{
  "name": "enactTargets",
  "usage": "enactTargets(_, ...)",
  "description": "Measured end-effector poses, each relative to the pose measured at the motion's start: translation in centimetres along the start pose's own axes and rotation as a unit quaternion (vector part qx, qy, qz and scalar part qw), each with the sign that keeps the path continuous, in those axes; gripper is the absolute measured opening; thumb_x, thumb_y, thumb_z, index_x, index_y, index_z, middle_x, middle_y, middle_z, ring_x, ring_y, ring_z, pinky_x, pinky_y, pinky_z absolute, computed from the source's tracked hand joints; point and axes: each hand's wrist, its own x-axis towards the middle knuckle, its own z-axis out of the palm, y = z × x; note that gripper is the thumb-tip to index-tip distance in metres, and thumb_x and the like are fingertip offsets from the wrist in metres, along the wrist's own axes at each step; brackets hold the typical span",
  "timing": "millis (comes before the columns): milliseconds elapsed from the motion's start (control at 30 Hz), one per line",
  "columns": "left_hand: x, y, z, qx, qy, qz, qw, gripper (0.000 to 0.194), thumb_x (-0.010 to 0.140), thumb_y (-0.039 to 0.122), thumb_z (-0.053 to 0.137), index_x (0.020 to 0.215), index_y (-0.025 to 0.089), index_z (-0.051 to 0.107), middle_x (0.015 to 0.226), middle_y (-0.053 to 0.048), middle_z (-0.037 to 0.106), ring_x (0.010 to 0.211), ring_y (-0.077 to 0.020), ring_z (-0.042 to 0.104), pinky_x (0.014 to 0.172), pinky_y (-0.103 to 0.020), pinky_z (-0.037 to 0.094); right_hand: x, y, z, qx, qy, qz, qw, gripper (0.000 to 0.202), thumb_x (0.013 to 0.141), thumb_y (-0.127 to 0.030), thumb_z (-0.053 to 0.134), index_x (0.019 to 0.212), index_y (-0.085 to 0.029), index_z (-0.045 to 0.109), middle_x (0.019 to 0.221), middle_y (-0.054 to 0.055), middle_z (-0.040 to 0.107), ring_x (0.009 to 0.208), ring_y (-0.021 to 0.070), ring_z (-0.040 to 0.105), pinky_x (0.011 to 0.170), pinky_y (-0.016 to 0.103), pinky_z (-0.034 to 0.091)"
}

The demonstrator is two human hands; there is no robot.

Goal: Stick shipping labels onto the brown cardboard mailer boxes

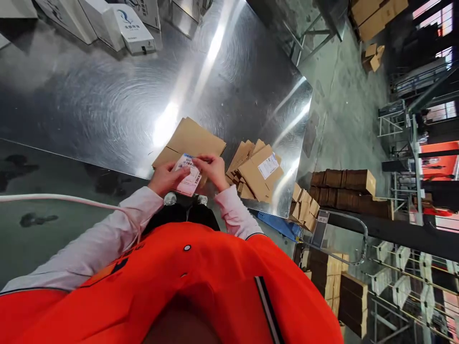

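Observation:
A white printed shipping label [189,177] is held over the near edge of the metal table. My left hand [163,178] grips it from the left, thumb lying across its face. At the label's upper right corner, the fingers of my right hand [214,172] are closed in a pinch. Whether it is a single label or a small stack cannot be made out. Just beyond both hands a flat brown cardboard carton [197,137] lies on the table, partly covered by them. Right of my right hand is a pile of flattened cartons [251,184], the top one bearing a white label [268,166].
White printed boxes [133,29] stand at the far left of the shiny metal table [229,95]. Beyond its right corner, more folded cartons [304,208] sit by a blue cart [278,225]. Cardboard stacks [342,181] stand on the floor. A pale cable [71,198] crosses my left forearm.

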Motion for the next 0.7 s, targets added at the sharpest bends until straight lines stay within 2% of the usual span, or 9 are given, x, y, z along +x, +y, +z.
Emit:
enactTargets(67, 1.1, 0.1, -0.3, -0.011, -0.07, -0.064, 0.995, 0.052, 0.048, 0.038, 0.092, 0.089, 0.015, 0.07, 0.073, -0.006, 0.074, 0.067, -0.0275, 0.072, 0.056, -0.035, 0.06, 3.3, 0.5, -0.2, -0.036, 0.02, 0.011, 0.999, 0.018, 0.086, -0.033, 0.082, 0.093, -0.017, 0.085, 0.095, 0.004, 0.079, 0.096, 0.0178, 0.073, 0.094, 0.028, 0.056)
enactTargets(133, 2.3, -0.3, -0.9, -0.031, -0.119, -0.117, 0.986, 0.054, 0.044, 0.033, 0.095, 0.089, 0.016, 0.07, 0.074, -0.007, 0.074, 0.07, -0.0299, 0.074, 0.059, -0.038, 0.062, 6.9, 0.9, -0.7, -0.084, 0.062, 0.027, 0.994, 0.019, 0.085, -0.033, 0.083, 0.096, -0.018, 0.085, 0.109, 0.006, 0.077, 0.109, 0.0194, 0.07, 0.103, 0.031, 0.053)
enactTargets(233, 3.8, -1.7, -2.0, -0.058, -0.132, -0.132, 0.981, 0.053, 0.041, 0.028, 0.097, 0.086, 0.015, 0.071, 0.081, -0.01, 0.078, 0.078, -0.0289, 0.075, 0.067, -0.035, 0.063, 10.9, 1.3, -1.3, -0.151, 0.107, 0.066, 0.981, 0.023, 0.085, -0.038, 0.083, 0.102, -0.022, 0.085, 0.13, 0.008, 0.069, 0.123, 0.0236, 0.064, 0.111, 0.039, 0.049)
enactTargets(300, 3.9, -3.4, -3.0, -0.047, -0.123, -0.138, 0.982, 0.054, 0.038, 0.029, 0.099, 0.083, 0.015, 0.072, 0.082, -0.011, 0.079, 0.08, -0.0299, 0.076, 0.068, -0.034, 0.063, 12.1, 1.7, -1.2, -0.187, 0.108, 0.081, 0.973, 0.025, 0.088, -0.041, 0.081, 0.104, -0.023, 0.085, 0.135, 0.008, 0.065, 0.127, 0.0257, 0.061, 0.113, 0.042, 0.047)
enactTargets(367, 2.9, -5.5, -4.2, -0.024, -0.113, -0.149, 0.982, 0.057, 0.033, 0.031, 0.101, 0.08, 0.015, 0.073, 0.079, -0.011, 0.079, 0.083, -0.0325, 0.076, 0.07, -0.035, 0.063, 12.5, 2.0, -0.8, -0.223, 0.115, 0.086, 0.964, 0.034, 0.092, -0.044, 0.076, 0.119, -0.024, 0.081, 0.141, 0.011, 0.061, 0.132, 0.0281, 0.057, 0.114, 0.046, 0.046)
enactTargets(433, 0.9, -7.8, -5.6, 0.0, -0.094, -0.16, 0.983, 0.059, 0.032, 0.036, 0.102, 0.08, 0.015, 0.075, 0.079, -0.011, 0.08, 0.088, -0.0343, 0.076, 0.073, -0.035, 0.063, 12.3, 2.1, -0.2, -0.269, 0.118, 0.068, 0.953, 0.051, 0.097, -0.046, 0.07, 0.143, -0.023, 0.067, 0.152, 0.016, 0.054, 0.141, 0.0315, 0.051, 0.116, 0.051, 0.044)
enactTargets(533, -2.7, -10.0, -8.0, 0.016, -0.064, -0.185, 0.98, 0.062, 0.037, 0.048, 0.1, 0.085, 0.017, 0.078, 0.086, -0.012, 0.082, 0.089, -0.0352, 0.077, 0.073, -0.037, 0.065, 11.4, 1.8, 1.4, -0.349, 0.045, -0.046, 0.935, 0.065, 0.104, -0.047, 0.058, 0.162, -0.019, 0.045, 0.169, 0.019, 0.036, 0.159, 0.0336, 0.029, 0.127, 0.06, 0.028)
enactTargets(633, -3.8, -8.7, -9.9, 0.037, -0.052, -0.187, 0.98, 0.064, 0.038, 0.052, 0.096, 0.088, 0.017, 0.077, 0.088, -0.011, 0.082, 0.082, -0.0343, 0.076, 0.066, -0.04, 0.065, 8.8, 1.6, 3.4, -0.402, -0.038, -0.127, 0.906, 0.067, 0.108, -0.045, 0.05, 0.163, -0.01, 0.039, 0.175, 0.02, 0.023, 0.165, 0.0344, 0.011, 0.131, 0.065, 0.006)
enactTargets(700, -2.3, -6.1, -10.1, 0.069, -0.032, -0.129, 0.989, 0.061, 0.045, 0.055, 0.09, 0.09, 0.016, 0.075, 0.089, -0.01, 0.081, 0.079, -0.0317, 0.075, 0.068, -0.04, 0.064, 5.9, 1.6, 4.3, -0.406, -0.113, -0.177, 0.889, 0.062, 0.107, -0.04, 0.053, 0.159, -0.008, 0.045, 0.174, 0.019, 0.027, 0.166, 0.0324, 0.013, 0.133, 0.061, 0.002)
